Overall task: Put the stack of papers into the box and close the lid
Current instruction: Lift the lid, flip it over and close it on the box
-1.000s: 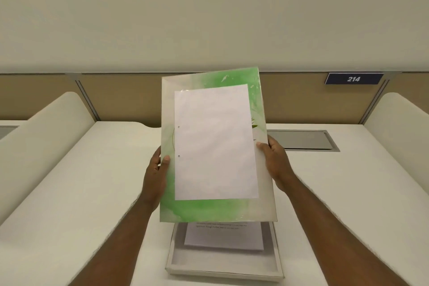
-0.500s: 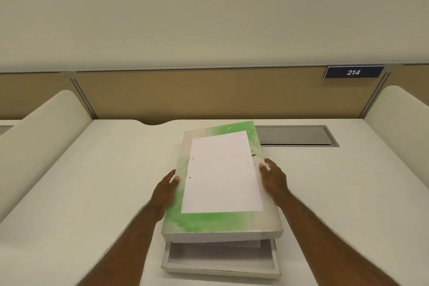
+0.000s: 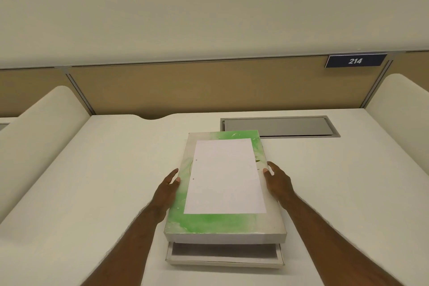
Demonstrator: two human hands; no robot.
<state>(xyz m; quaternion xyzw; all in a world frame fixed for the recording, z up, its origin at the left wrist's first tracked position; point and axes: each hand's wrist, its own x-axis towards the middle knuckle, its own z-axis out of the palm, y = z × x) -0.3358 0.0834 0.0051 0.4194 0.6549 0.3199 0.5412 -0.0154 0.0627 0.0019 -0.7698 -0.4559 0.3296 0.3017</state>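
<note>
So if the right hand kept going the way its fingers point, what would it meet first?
The right hand grips the lid at its right edge, fingers pointing away from the person, up the picture. Ahead lies bare desk, then probably the grey recessed panel, though depth is hard to judge.

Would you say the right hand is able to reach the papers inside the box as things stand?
Probably not: the lid, held at its sides by the right hand and left hand, covers most of the box, leaving only a narrow gap at the near end.
</note>
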